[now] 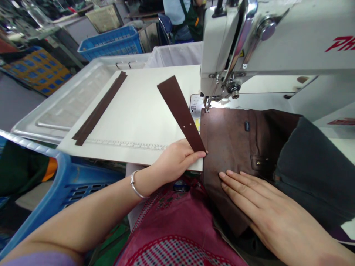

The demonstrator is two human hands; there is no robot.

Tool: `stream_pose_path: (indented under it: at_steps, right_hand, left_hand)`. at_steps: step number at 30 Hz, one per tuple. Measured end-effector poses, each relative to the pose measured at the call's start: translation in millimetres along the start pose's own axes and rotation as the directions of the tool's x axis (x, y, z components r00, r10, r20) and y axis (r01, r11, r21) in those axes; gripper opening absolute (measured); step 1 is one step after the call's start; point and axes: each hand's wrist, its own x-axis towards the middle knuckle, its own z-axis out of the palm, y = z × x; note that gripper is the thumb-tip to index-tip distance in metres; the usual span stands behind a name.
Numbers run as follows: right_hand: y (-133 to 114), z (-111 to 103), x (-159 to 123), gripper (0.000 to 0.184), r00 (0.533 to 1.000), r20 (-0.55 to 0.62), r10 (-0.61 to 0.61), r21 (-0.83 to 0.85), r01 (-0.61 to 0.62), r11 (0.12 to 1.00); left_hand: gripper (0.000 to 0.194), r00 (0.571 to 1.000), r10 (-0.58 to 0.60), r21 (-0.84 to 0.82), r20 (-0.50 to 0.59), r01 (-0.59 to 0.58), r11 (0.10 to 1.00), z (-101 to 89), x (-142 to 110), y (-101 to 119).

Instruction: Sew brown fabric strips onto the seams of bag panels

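My left hand [177, 159] pinches the lower end of a brown leather strip [177, 107], thumb on top, at the left edge of a larger brown leather panel [224, 136]. Two small holes show in the strip, and its far end slants up to the left. On the panel my right hand [255, 195] lies flat with its fingers stretched out. The panel's far left corner sits at the presser foot of a white sewing machine [219, 62]. A dark grey lining piece [316, 170] folds out on the panel's right side.
Several more brown strips [100, 111] lie stacked on the left of the white table [138, 107], which has a printed ruler along its front. A clear plastic tub [69, 88] and a blue basket [111, 42] stand behind. Another blue basket [63, 166] is at left; a person [183, 20] sits beyond.
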Motion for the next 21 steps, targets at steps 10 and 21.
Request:
stream_pose_path:
  at_steps: [10,21]
  right_hand:
    - [58,-2,12,0.047,0.909,-0.170,0.381,-0.099,-0.401,0.911]
    - [94,21,23,0.057,0.934,-0.019,0.357,-0.266,-0.349,0.899]
  left_hand:
    - [0.038,0.956,0.236,0.458,0.173,-0.290,0.840,8.4,-17,1]
    - [0.038,0.955,0.217,0.441,0.203,-0.287,0.850,3.7,-5,-2]
